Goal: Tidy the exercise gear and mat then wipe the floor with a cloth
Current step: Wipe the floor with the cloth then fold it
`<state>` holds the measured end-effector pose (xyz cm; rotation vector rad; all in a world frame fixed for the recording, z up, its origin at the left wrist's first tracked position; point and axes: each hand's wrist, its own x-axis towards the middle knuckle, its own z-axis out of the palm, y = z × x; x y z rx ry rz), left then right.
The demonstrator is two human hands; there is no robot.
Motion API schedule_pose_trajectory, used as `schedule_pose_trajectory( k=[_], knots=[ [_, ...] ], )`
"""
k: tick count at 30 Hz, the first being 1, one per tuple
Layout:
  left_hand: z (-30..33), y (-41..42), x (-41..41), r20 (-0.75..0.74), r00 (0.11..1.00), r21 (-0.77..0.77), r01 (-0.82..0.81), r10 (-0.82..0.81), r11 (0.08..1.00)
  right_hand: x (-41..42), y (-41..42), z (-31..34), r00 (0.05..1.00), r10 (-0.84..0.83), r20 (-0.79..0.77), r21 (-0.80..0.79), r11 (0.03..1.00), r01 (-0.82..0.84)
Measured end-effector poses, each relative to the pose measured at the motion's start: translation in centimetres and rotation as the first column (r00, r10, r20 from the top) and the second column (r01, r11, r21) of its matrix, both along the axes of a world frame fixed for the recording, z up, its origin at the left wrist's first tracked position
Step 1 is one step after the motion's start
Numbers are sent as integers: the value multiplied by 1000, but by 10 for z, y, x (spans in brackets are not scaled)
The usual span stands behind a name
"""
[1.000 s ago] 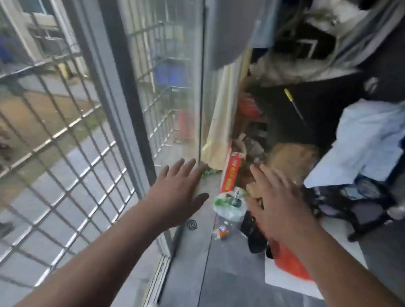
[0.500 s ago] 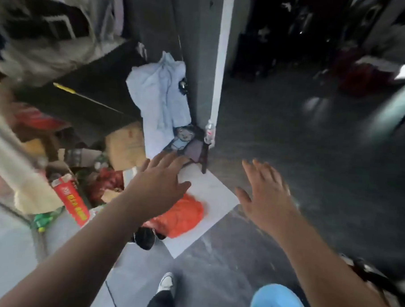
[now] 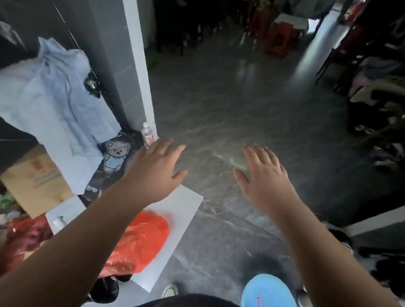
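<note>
My left hand (image 3: 155, 168) and my right hand (image 3: 263, 177) are both stretched out in front of me above the dark grey floor (image 3: 234, 103), fingers straight and spread, holding nothing. A round light-blue disc (image 3: 270, 295) lies on the floor near my feet at the bottom right. A pale blue cloth (image 3: 52, 105) hangs over dark furniture at the left. No mat is visible in this view.
A white board (image 3: 182, 212) on the floor carries an orange plastic bag (image 3: 142, 239). A bear-print bag (image 3: 114, 158), a water bottle (image 3: 148, 133), a cardboard box (image 3: 35, 181) and clutter crowd the left. A white pillar (image 3: 140, 64) stands ahead. Red stools (image 3: 278, 38) and clothes are at the right.
My view has swung right from the window grille and balcony clutter toward the open room floor. Both hands stay raised and spread, holding nothing.
</note>
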<state>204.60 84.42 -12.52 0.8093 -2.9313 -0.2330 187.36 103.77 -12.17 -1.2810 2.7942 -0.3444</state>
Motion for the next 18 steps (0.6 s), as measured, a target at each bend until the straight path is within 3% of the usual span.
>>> schedule_pose_trajectory(
  k=[7,18],
  knots=[
    [-10,-77,-109,18,998,27,65,-65,998,-87,-59,-14,997,-60,50,15,998,59],
    [-39,-168,-316,52,998,69,-26,23,997,-301,-159,-45,996,16,93,61,998,-22]
  ],
)
